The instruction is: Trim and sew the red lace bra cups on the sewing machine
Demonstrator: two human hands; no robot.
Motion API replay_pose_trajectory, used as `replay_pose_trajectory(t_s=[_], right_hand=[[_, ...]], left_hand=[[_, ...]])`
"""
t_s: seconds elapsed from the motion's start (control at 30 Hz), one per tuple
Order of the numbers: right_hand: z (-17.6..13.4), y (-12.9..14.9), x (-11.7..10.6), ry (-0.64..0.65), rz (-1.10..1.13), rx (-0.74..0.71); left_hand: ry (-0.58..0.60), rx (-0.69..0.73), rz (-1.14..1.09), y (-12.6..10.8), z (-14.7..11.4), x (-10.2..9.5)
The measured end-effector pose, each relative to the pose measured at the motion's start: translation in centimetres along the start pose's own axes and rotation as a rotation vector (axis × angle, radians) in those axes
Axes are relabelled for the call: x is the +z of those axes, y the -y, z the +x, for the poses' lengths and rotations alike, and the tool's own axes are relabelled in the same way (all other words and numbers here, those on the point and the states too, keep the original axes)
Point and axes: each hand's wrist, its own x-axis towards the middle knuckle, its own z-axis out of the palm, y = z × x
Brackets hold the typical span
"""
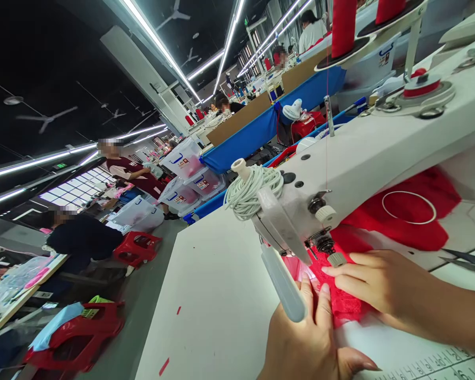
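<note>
Head view: lace [348,309] under right fingers [354,273]; left fingers [323,309] alongside.

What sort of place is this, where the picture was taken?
Probably a sewing workshop: a sewing machine stands in front with red fabric at it, red spools are above, and another person sits farther off.

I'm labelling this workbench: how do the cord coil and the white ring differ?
The cord coil is a thick bundle of many loops; the white ring is a single thin loop. The coil looks pale green, the ring white. The coil sits on the sewing machine, the ring on red cloth. Both are pale.
</note>
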Motion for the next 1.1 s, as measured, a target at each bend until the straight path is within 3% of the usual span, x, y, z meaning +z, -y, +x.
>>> replay_pose_trajectory(t_s=[0.2, 0.33, 0.53, 0.73, 0.93, 1.1], right_hand=[[0.5, 0.1, -0.8, 0.025, 0.037, -0.015], [0.6, 0.0, -0.9, 0.03, 0.044, -0.007], [0.9, -0.2, -0.8, 0.045, 0.07, -0.013], [0.7, -0.4, -0.1, 0.001, 0.055, 0.009], [1.1, -0.2, -0.9, 0.169, 0.068, 0.044], [1.1, -0.3, -0.8, 0.041, 0.081, 0.011]], left_hand=[[-0.058, -0.032, -0.033, -0.1, -0.1, 0.4], [-0.011, -0.026, -0.022, 0.4, -0.1, 0.2], [0.056, 0.111, -0.011, 1.7, 0.8, -1.0], [0.067, 0.024, -0.015, 1.2, 0.7, -0.7], [0.087, 0.041, -0.034, 1.4, 0.7, -0.5], [0.066, 0.056, -0.038, 1.5, 0.5, -0.4]])
